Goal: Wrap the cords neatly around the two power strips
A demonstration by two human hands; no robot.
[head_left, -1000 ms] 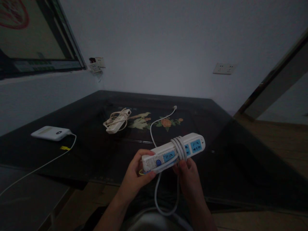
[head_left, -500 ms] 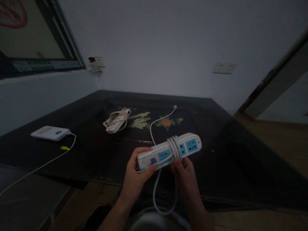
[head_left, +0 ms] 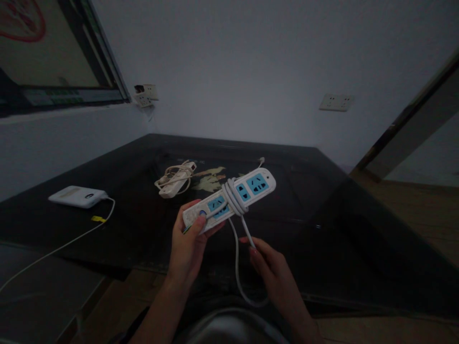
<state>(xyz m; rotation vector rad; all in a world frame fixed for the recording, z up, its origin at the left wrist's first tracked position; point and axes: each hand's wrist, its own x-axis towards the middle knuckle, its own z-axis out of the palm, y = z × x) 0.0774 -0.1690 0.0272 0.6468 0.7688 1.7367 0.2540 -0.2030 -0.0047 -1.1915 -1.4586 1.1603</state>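
My left hand (head_left: 186, 243) grips the switch end of a white power strip (head_left: 251, 186) with blue sockets, held tilted up over the dark table (head_left: 340, 224). Its white cord (head_left: 233, 197) is wound several times round the strip's middle. A loose loop of that cord hangs down toward my lap. My right hand (head_left: 267, 265) is below the strip, fingers pinched on the cord where it comes off the coil.
A second, cream power strip (head_left: 174, 180) with its cord bundled lies farther back on the table. A white power bank (head_left: 77, 196) with a cable lies at the left. Wall sockets (head_left: 335, 102) sit on the back wall. A window is at upper left.
The strip has been lifted higher and tilted, its far end raised. My right hand has dropped from under the strip and now holds the cord below it.
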